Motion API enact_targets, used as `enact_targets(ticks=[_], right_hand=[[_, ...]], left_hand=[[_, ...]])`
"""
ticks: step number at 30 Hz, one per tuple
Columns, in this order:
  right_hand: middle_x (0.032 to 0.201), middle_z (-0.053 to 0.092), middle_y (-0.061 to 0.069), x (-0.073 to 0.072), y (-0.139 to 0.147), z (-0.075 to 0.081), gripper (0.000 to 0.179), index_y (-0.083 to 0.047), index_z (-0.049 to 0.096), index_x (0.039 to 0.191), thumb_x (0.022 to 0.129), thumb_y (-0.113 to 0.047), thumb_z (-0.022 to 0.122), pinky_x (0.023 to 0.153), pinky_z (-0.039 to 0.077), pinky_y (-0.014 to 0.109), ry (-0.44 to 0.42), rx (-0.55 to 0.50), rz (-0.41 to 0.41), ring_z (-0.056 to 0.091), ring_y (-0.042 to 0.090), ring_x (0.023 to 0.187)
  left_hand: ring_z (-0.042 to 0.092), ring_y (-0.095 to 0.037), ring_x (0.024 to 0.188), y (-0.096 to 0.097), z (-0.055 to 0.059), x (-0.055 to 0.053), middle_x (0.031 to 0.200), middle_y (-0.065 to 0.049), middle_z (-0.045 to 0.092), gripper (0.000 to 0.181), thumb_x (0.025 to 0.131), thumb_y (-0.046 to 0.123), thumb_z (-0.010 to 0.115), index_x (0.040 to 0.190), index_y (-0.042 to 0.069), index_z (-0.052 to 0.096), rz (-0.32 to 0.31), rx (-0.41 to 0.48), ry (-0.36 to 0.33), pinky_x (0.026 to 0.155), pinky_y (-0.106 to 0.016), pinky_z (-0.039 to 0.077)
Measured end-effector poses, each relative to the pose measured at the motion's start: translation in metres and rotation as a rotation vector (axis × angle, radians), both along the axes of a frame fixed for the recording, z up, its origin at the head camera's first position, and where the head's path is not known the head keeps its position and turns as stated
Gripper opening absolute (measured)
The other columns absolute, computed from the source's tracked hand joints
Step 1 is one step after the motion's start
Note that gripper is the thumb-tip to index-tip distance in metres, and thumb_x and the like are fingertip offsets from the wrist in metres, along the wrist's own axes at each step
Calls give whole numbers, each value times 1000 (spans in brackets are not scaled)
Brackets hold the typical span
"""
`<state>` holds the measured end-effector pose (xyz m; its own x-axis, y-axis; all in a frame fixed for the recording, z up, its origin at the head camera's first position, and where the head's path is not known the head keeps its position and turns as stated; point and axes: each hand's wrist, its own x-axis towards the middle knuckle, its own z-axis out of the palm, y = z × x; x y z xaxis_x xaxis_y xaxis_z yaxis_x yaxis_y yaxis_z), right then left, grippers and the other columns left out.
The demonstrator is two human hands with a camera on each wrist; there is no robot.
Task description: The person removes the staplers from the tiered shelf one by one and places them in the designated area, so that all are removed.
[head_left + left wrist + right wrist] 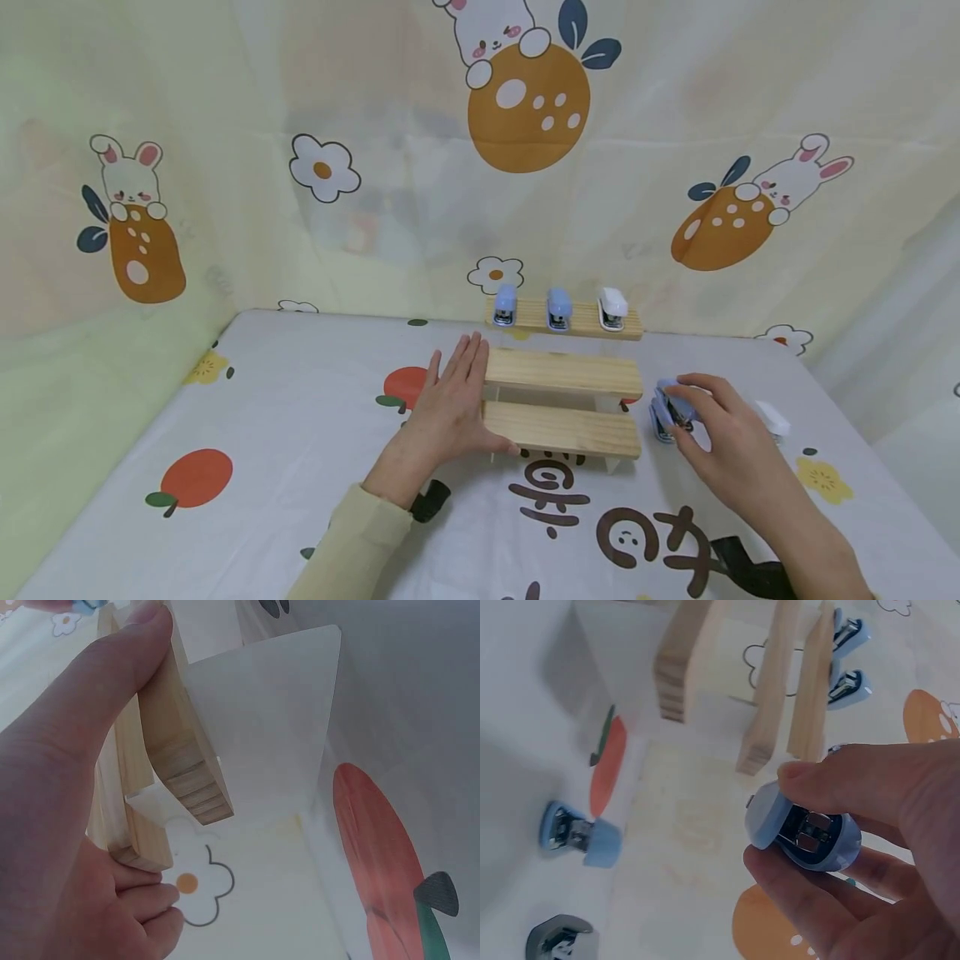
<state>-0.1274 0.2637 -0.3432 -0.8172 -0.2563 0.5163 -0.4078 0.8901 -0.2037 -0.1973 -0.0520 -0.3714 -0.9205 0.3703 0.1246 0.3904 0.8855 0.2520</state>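
Observation:
A stepped stand has wooden boards on white supports: a low front board (566,428), a middle board (562,372) and a back board (528,315). My left hand (447,408) steadies its left end, fingers extended along the side and thumb against the front board. In my right hand (738,437), pinched between thumb and fingers, is a small light-blue stapler (806,832), held just right of the stand. Another blue stapler (577,836) stands on the table near that hand, beside a white stapler (562,939) partly cut off in the right wrist view.
Along the back board stand two blue staplers, one on the left (505,306) and one in the middle (558,309), and a white mini stapler (612,308) on the right. The printed tablecloth (285,433) meets a patterned curtain (375,242) behind the stand.

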Motion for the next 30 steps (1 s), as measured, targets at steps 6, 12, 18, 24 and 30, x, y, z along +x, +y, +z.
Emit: enact_targets(ticks=[6,12,18,24,30], right_hand=[[123,55,19,2,8,-9,51,2,63,115,68,4,83,77,54,56,-15,32,-3,61,36,100],[123,53,20,3,13,-13,49,1,62,114,70,3,84,83,54,58,-138,35,-36,58,38,105],[122,52,19,3,14,-15,43,-1,62,110,72,1,82,86,55,56,-271,53,-56,58,39,107],[121,52,21,1,14,-20,42,-3,62,107,72,-3,84,78,58,50,-384,78,-87,62,38,100],[117,52,20,-1,15,-27,39,-4,63,105,72,-5,85,73,58,46,-493,108,-114,60,32,94]], left_hand=[[8,-25,156,0,0,0,168,-10,11,142,58,70,84,159,3,10,-1,2,2,125,-53,9],[8,-25,156,1,0,-1,168,-10,11,142,57,71,83,159,3,10,-2,-5,4,125,-54,9],[7,-24,156,0,0,0,168,-11,11,143,57,71,84,159,3,10,2,3,-1,125,-53,9],[7,-25,156,0,-1,0,168,-11,11,143,57,71,84,159,3,10,3,5,-3,125,-53,9],[7,-24,156,0,-1,-1,168,-11,10,143,57,71,84,159,3,10,1,7,-3,125,-53,9]])
